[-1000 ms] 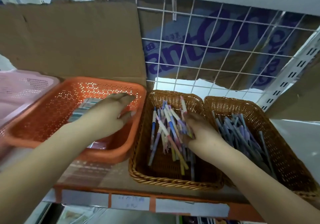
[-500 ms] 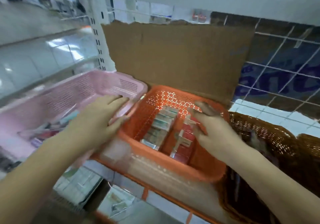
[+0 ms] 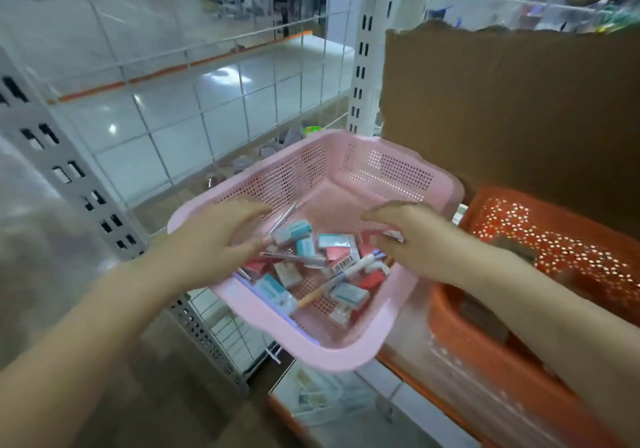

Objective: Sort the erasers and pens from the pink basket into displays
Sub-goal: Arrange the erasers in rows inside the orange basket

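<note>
The pink basket [image 3: 346, 357] is sitting at the left end of the shelf [image 3: 412, 326], its near corner hanging over the front edge. It is still carrying a heap of wrapped erasers [image 3: 348, 297] and a few pens [image 3: 343, 276]. Both hands have just swung back over it from the orange basket [image 3: 485, 350] beside it, so a new pick is probably starting. The left hand [image 3: 214, 236] is hovering with its fingers loosely spread, the thumb just beside a teal-banded eraser [image 3: 292, 232]. The right hand [image 3: 412, 239] is curling its fingers down onto something small; whether it is gripping is unclear. Behind, cardboard [image 3: 512, 101] is backing the shelf.
</note>
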